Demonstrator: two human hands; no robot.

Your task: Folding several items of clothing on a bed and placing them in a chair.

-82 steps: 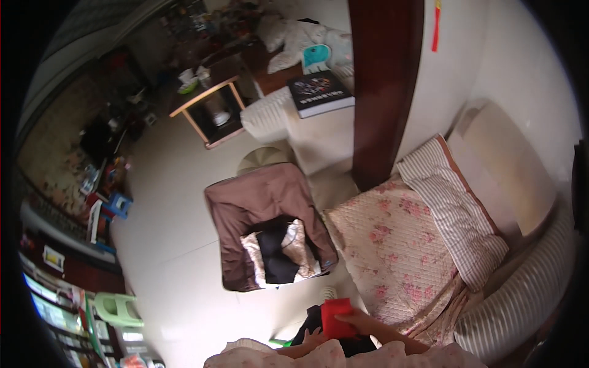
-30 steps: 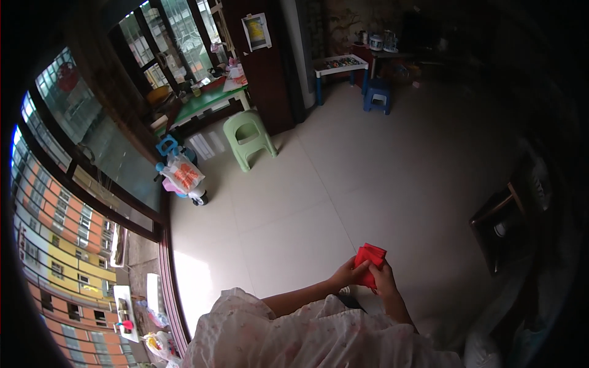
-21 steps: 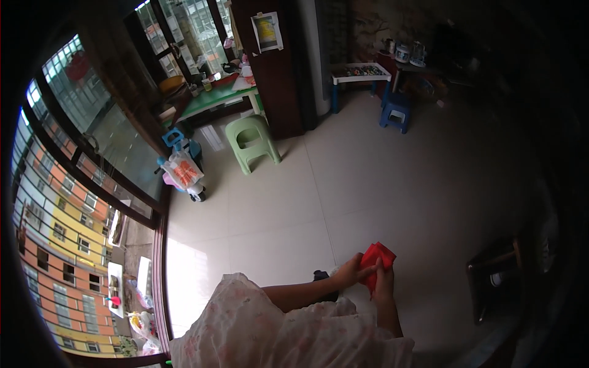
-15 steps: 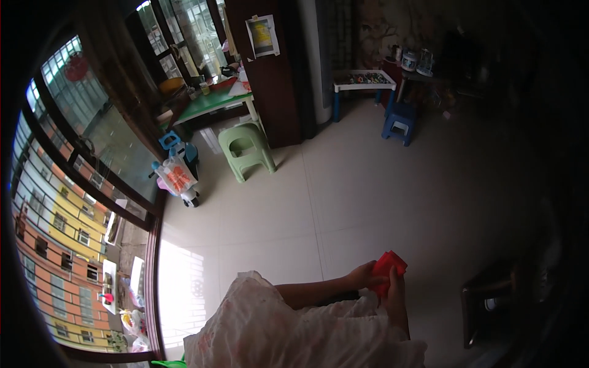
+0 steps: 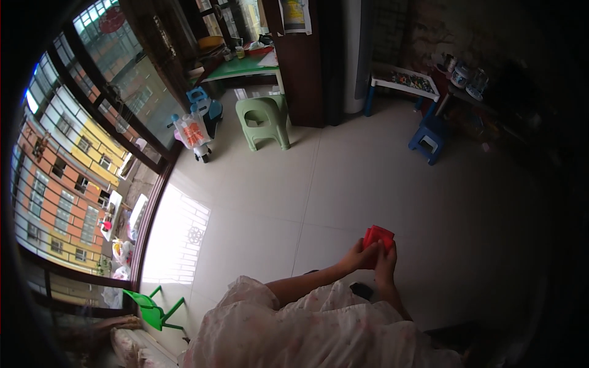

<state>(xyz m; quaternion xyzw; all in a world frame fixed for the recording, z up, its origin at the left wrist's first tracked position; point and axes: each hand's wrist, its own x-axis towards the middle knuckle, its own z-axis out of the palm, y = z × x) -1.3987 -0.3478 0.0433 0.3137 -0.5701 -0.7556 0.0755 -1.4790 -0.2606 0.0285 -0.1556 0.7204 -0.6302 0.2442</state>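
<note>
Both my hands meet in front of me, low and right of the middle, around a flat red folded bundle (image 5: pixel 380 233) that looks like paper or thin packets. Its upper edges stick out in layers above the fingers. From the left, my left hand (image 5: pixel 354 257) grips its side and lower part. My right hand (image 5: pixel 386 265) closes on its right side, with the thumb against the face turned to me. White patterned cloth (image 5: pixel 319 331) of my clothing covers the lower part of the view, and a dark shoe (image 5: pixel 361 291) shows below my hands.
A pale green stool (image 5: pixel 262 122) stands ahead by a green-topped table (image 5: pixel 245 67). Left of it is a child's ride-on toy (image 5: pixel 195 132) with a bag. Far right, a blue stool (image 5: pixel 427 141) sits near a white tray table (image 5: pixel 402 83). A bright green chair (image 5: pixel 150 310) is lower left, near the windows.
The view has turned, bringing the green chair in at lower left and losing the dark stool at right. My hands with the red bundle appear higher and slightly further left.
</note>
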